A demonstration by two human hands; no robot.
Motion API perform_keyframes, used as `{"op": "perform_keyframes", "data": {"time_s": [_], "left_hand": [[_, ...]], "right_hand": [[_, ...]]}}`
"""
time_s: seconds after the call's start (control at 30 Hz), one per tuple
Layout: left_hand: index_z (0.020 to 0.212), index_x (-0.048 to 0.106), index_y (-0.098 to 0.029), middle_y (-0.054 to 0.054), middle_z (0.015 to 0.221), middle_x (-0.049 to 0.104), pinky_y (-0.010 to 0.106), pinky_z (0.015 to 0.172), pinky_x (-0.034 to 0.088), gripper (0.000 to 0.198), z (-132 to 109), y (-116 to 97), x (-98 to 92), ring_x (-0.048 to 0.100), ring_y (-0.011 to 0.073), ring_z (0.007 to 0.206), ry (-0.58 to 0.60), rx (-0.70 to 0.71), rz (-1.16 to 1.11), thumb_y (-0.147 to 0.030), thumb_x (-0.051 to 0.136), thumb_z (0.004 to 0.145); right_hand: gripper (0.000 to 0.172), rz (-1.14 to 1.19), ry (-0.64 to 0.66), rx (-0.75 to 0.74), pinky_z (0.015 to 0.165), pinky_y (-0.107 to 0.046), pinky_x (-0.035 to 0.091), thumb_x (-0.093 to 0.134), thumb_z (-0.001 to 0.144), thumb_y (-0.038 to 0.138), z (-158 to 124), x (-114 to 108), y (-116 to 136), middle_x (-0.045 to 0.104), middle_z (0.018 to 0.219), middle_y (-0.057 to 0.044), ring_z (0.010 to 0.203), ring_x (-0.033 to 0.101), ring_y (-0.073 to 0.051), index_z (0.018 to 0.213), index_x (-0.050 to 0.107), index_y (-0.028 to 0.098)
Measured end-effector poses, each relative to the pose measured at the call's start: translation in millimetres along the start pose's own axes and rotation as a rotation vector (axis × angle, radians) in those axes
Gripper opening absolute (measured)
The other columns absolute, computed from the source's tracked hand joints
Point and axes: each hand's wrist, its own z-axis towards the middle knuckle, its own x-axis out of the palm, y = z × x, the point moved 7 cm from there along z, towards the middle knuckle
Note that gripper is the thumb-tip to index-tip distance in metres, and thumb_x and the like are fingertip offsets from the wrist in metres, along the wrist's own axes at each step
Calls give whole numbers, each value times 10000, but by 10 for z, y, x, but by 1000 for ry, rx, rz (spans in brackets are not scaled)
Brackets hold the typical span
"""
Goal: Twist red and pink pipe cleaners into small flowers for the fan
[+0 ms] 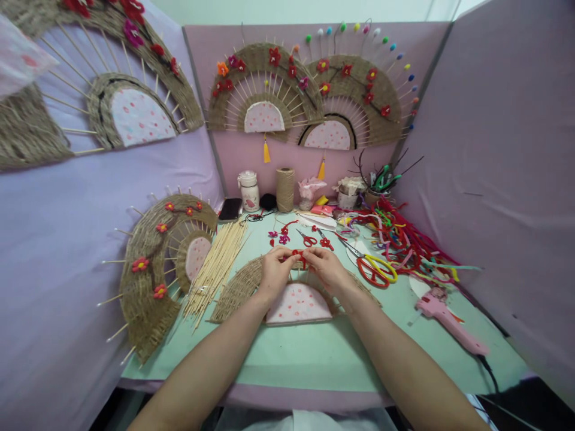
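Both hands meet over a woven fan-shaped piece [238,290] with a spotted half-round panel [300,303], which lies on the green table. My left hand [277,269] pinches the left side of a small red fuzzy piece [300,256]. From the other side, the fingertips of my right hand [324,267] close on the same red piece. The upper middle of the woven fan is partly hidden behind my hands. Just beyond them lie small red scissors [307,238] and a red flower [326,243].
Left of the fan lie thin sticks [218,263] and another decorated fan [150,269]. To the right are red-and-yellow scissors [377,269], tangled fuzzy stems [399,239] and a pink glue gun [449,320] with a cord. Jars and a twine spool [285,190] line the back.
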Motion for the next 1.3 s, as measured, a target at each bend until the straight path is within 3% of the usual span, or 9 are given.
{"op": "perform_keyframes", "data": {"time_s": [0.2,0.5,0.7,0.83,1.07,1.3], "left_hand": [[629,657,-157,28,721,595,258,668,418,117,19,48,8,553,145,724,11,-4,14,-260,663,684],[656,693,-165,32,721,620,270,686,437,76,-16,-6,48,571,147,721,29,-5,19,-214,652,696],[697,693,-167,27,727,596,259,666,433,102,-67,-97,81,554,131,696,25,154,81,-188,608,749],[725,684,-163,36,764,608,258,683,449,120,-104,-147,108,566,135,727,27,204,116,-180,578,777],[856,672,-172,54,864,613,248,682,492,134,-162,-223,189,581,141,782,80,227,146,-231,572,789],[790,662,-169,43,813,615,252,678,477,87,-126,-121,153,574,139,752,15,174,131,-223,603,757]], "right_hand": [[311,9,-78,-44,502,-230,310,685,626,447,3,-24,11,503,563,38,503,391,-84,686,574,162],[243,312,-87,-1,446,-204,315,721,611,358,6,65,-70,500,552,31,482,393,-65,632,587,156],[245,436,-24,95,411,-181,320,772,581,286,17,100,-100,507,543,23,481,409,-56,578,568,149],[235,499,-65,113,402,-165,323,795,544,246,18,56,-111,544,580,22,488,430,-48,621,597,146],[273,460,-189,78,427,-189,372,807,515,293,-17,-35,-75,590,592,20,504,488,-74,673,625,164],[240,337,-279,68,462,-216,359,754,547,331,-54,-35,-102,634,663,-9,565,538,-109,681,632,173]]}}
